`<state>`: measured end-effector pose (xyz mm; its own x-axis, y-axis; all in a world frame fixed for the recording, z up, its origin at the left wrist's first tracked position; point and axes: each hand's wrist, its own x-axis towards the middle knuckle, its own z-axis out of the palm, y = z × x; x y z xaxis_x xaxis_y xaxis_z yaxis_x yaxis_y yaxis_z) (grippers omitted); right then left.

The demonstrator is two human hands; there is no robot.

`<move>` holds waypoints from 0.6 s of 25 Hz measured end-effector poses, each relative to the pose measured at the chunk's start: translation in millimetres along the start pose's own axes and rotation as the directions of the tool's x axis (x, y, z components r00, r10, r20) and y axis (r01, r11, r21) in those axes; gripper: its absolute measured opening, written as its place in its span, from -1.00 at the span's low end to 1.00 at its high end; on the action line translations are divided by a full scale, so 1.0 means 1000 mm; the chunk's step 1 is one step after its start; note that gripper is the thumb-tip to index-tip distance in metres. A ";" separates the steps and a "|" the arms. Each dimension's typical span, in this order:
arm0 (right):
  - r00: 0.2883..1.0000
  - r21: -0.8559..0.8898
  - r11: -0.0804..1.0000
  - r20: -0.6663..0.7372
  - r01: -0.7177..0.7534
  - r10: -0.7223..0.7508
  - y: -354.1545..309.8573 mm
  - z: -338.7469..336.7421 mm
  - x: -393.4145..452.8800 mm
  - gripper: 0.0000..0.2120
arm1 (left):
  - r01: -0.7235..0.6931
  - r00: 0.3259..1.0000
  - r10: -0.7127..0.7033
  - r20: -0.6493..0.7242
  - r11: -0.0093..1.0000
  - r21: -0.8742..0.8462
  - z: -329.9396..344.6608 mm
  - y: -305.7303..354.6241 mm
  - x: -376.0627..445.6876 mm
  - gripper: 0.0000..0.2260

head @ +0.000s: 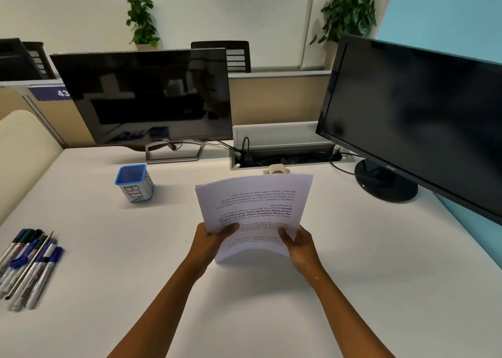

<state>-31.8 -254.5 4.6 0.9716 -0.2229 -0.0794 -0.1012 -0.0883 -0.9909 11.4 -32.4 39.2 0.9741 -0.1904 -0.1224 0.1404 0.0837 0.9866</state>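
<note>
A thin stack of printed white sheets [255,205] is held up above the white desk [244,303], its text upside down to me and its lower edge bowed. My left hand [210,239] grips the stack's lower left side, thumb on top. My right hand [298,244] grips the lower right side, thumb pressed on the front page. The sheets are slightly fanned at the top edge.
A blue-rimmed cup labelled BIN [135,182] stands to the left. Several markers and pens [30,266] lie at the desk's left edge. Two dark monitors, one at the back left [146,96] and one on the right [415,123], flank an open cable tray [285,156]. A small beige stapler-like item [276,169] sits behind the sheets.
</note>
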 end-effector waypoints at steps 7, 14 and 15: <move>0.972 0.194 0.969 -0.150 -0.151 0.181 0.007 -0.004 0.001 -0.50 | -0.024 0.985 -0.071 -0.155 0.841 -0.540 0.006 0.004 0.001 -0.58; 0.986 0.380 0.910 0.066 -0.168 0.154 0.014 0.021 -0.001 -0.63 | 0.063 0.942 -0.254 -0.219 0.776 -0.627 0.032 -0.009 -0.011 -0.58; 0.987 0.353 0.921 0.049 -0.163 0.156 0.014 0.020 0.000 -0.65 | 0.067 0.940 -0.257 -0.226 0.787 -0.614 0.030 -0.009 -0.011 -0.58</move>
<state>-29.0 -236.2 -11.6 0.9532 -0.1863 -0.2379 -0.1760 0.2976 -0.9383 -6.0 -60.4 34.6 0.9192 0.0211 -0.3931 0.2850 0.6534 0.7014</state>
